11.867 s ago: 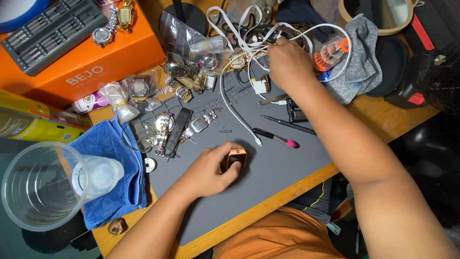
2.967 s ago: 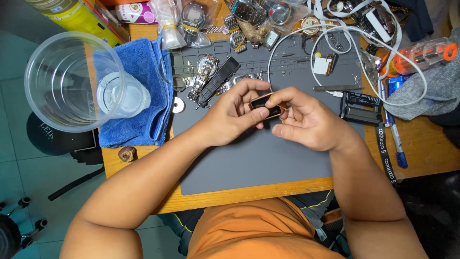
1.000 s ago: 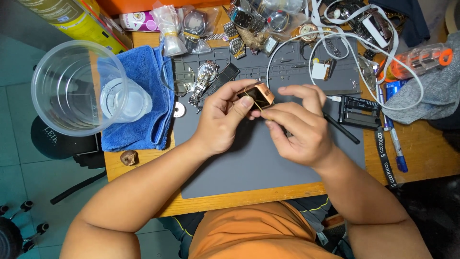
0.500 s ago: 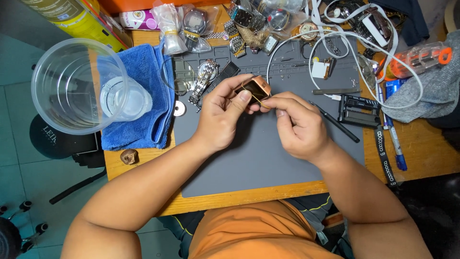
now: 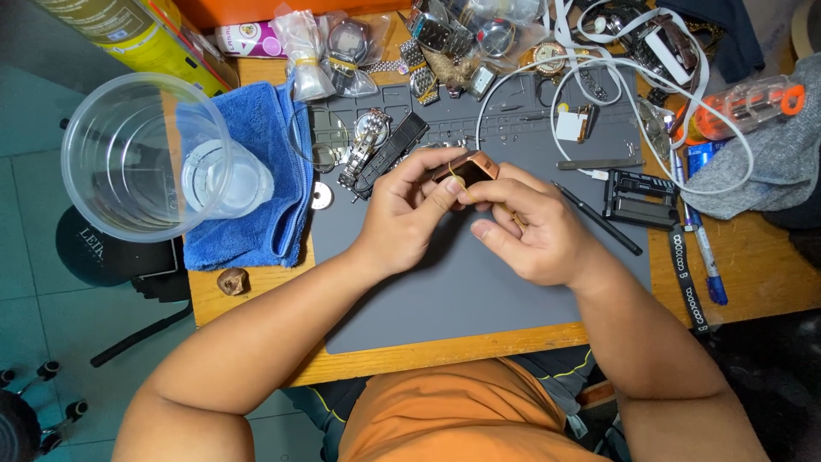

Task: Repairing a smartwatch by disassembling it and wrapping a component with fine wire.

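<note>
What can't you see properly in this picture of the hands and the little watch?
- Copper-coloured watch case: head view, mostly covered by the left hand and right hand.
- Thin tool in the right hand: fingers hide nearly all of it.
- Yellow spray can: cut off by the top edge.
- Bagged watches: too small for detail.

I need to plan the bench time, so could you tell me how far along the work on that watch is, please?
Done: tools and parts are laid out on the grey mat. In hand: the left hand holds the copper watch case above the mat, while the right hand works a thin stick at it. Left: the black strap lies apart, unattached.
</note>
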